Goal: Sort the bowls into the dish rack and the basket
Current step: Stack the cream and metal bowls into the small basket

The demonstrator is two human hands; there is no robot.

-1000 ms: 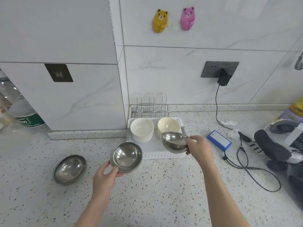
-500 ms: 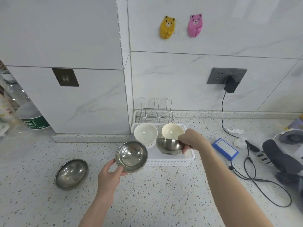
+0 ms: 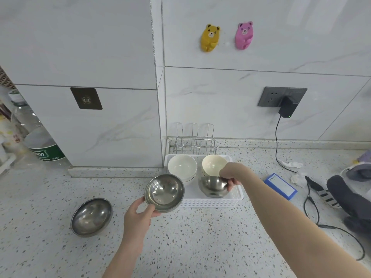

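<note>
We're maybe halfway, going by the layout: two white bowls (image 3: 182, 167) and a cream bowl (image 3: 213, 165) are sitting in the white basket (image 3: 210, 202), our right hand (image 3: 232, 174) is pinching the rim of a steel bowl (image 3: 213, 186) low inside its front right corner, and our left hand (image 3: 138, 215) is gripping another steel bowl (image 3: 164, 192) by the edge just left of the basket. One more metal bowl (image 3: 91, 216) is waiting on the counter (image 3: 200, 247), and the wire dish rack (image 3: 195, 140) behind the basket is holding nothing. A blue box (image 3: 280, 186) and charger cable (image 3: 277, 141) are lying to the right, nothing really blocking us.
</note>
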